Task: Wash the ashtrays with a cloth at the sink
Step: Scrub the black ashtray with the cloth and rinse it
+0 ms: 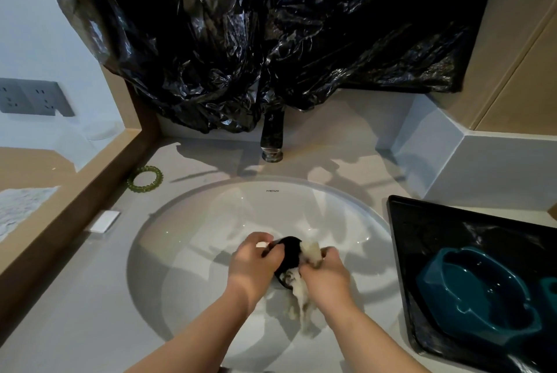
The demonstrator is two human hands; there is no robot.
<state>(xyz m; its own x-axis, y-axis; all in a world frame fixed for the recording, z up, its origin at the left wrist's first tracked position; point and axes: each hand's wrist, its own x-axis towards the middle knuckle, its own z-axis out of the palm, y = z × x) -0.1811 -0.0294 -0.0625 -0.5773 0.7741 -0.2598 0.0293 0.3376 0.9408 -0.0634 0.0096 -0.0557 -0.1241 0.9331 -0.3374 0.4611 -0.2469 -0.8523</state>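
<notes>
Sink (211,222): white glazed oval basin, smooth, set under a pale grey stone-look counter (75,297). Dark glossy faucet (272,137) at the back, chrome ring at its base. Crinkled shiny black plastic bag (256,41) hangs over the wall behind it and hides the top of the faucet.

Black ashtray (291,252): round, dark, matte, held above the basin floor near the front centre and tilted on edge. Whether anything is inside it can't be told.

Left hand (253,264): fingers curled round the ashtray's left rim, gripping it. Right hand (327,276): closed on a white fluffy cloth (310,249) and pressing it against the ashtray's right side. A wet-looking tail of the cloth hangs down under the hands. The ashtray sits between the two hands and touches both.

Right of the sink is a black glossy rectangular tray (422,237) on the counter, surface reflective. In it is a teal ashtray (482,291), smooth with rounded corners, a deep bowl and notches in the rim, nothing visible inside. It lies well apart from the hands.

Left counter: a green translucent spiral hair tie (144,178) and a small flat white card (104,221). Grey wall sockets (33,97) at far left.
</notes>
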